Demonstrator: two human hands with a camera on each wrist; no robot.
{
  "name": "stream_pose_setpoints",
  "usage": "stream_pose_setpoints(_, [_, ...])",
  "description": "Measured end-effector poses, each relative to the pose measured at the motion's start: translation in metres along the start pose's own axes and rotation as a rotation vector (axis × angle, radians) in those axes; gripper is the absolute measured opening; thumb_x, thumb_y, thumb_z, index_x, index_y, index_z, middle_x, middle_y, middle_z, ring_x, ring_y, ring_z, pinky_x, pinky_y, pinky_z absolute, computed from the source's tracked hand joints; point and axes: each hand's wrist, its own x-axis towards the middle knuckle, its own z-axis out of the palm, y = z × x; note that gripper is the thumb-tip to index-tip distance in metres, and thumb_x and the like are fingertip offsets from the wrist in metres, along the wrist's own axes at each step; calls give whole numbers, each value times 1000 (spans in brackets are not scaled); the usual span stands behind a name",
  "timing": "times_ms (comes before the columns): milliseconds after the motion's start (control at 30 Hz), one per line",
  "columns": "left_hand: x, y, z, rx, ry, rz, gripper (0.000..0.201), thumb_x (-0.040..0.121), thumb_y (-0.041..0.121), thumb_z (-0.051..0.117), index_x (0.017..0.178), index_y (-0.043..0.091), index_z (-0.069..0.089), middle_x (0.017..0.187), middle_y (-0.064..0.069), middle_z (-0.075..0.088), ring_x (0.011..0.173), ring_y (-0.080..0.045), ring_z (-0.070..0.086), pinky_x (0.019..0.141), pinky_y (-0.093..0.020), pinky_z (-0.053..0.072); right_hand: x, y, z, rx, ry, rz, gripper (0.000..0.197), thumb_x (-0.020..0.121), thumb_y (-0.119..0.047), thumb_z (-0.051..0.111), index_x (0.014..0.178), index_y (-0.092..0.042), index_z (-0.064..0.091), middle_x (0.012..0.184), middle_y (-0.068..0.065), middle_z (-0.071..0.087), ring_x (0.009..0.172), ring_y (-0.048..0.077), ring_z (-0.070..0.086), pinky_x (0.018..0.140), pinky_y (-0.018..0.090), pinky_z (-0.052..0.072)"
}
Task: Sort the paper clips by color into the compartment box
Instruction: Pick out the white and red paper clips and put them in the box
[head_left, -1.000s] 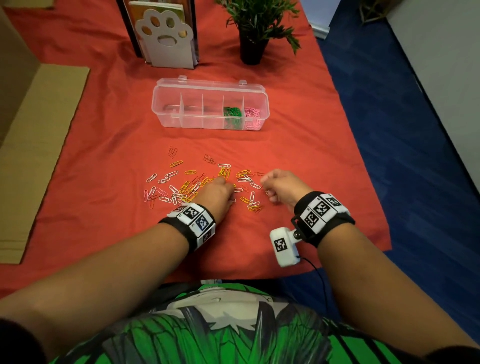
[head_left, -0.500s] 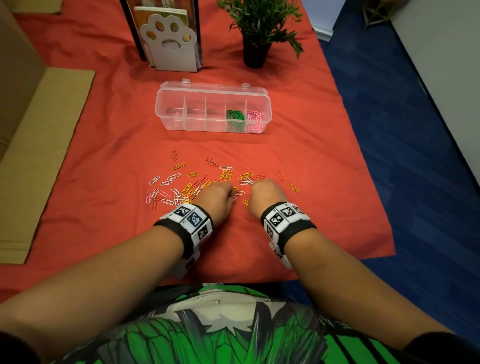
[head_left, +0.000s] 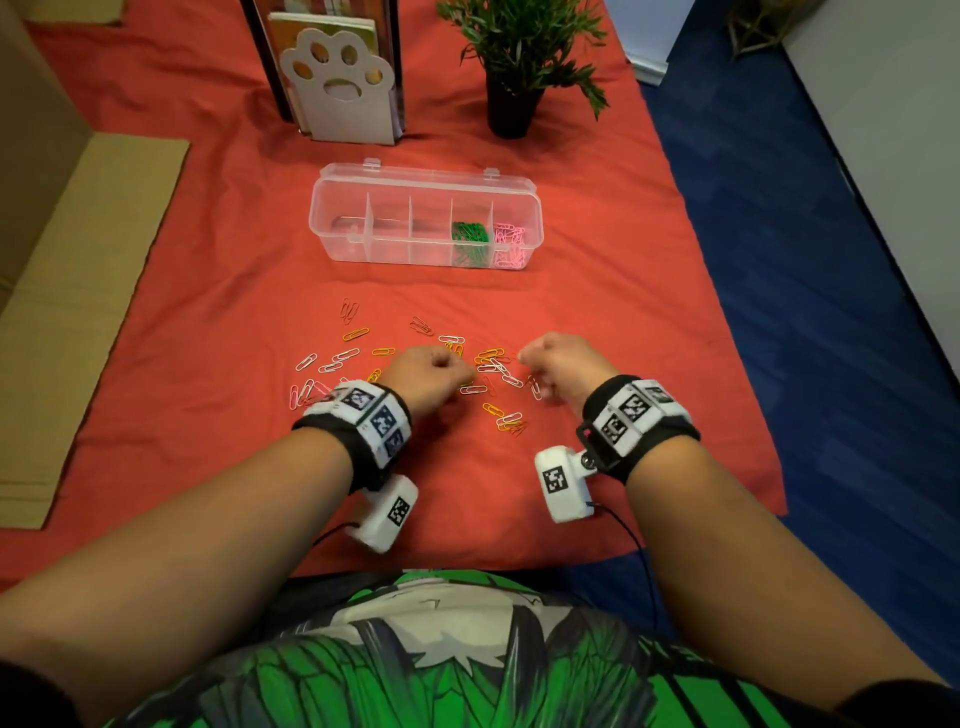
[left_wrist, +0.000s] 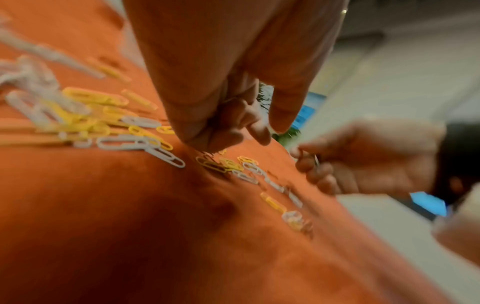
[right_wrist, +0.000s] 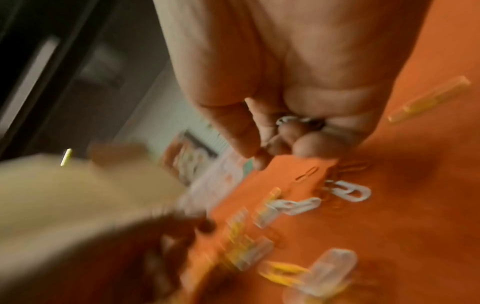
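Gathering step under way: picking loose paper clips (head_left: 488, 364) off the red cloth (head_left: 208, 291) on the bench, on the near side of the compartment box (head_left: 426, 218).

Left hand (head_left: 428, 371) curling over the scatter, fingertips pinching down among yellow and white clips; what is pinched, if anything, hidden in blur: cannot tell.

Right hand (head_left: 558, 364) curling too, holding a few white clips (right_wrist: 293, 120) between fingers and palm in the right wrist view.

Box standing open beyond the scatter: green clips (head_left: 470, 241) filling the second cell from its right end, pink clips (head_left: 509, 241) the end cell, remaining cells looking empty.

Judgement: sorting roughly part done; white, yellow and orange remaining.

Next move calling for: collecting one colour only, then carrying to an unused cell left of the green.
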Motion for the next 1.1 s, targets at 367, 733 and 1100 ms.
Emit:
stream_pose_setpoints(367, [5, -13, 17, 950, 64, 481, 22, 87, 21, 50, 94, 4, 62, 102, -15, 54, 92, -36, 59, 75, -39, 45, 1, 10, 36, -1060, 175, -382, 31, 81, -11, 55, 111, -5, 48, 117, 16, 52, 111, 36, 52, 92, 41, 46])
stream_pose_setpoints(733, [12, 4, 0, -208, -51, -67, 25, 85, -2, 48, 70, 19, 52, 52, 4, 48, 43, -9, 41, 41, -15, 33, 13, 2, 3, -277, 34, -69, 26, 78, 3, 57, 66, -20, 51, 64, 2, 56, 58, 16, 53, 57, 24, 42])
stream_pose_setpoints(1100, [16, 24, 7, -310, -78, -127, 28, 89, 30, 48, 66, 14, 53, 49, 2, 40, 43, -11, 35, 46, -20, 33, -11, 6, -16, 594, -75, 153, 19, 89, -10, 41, 74, -11, 51, 62, 1, 41, 47, 10, 41, 38, 17, 36])
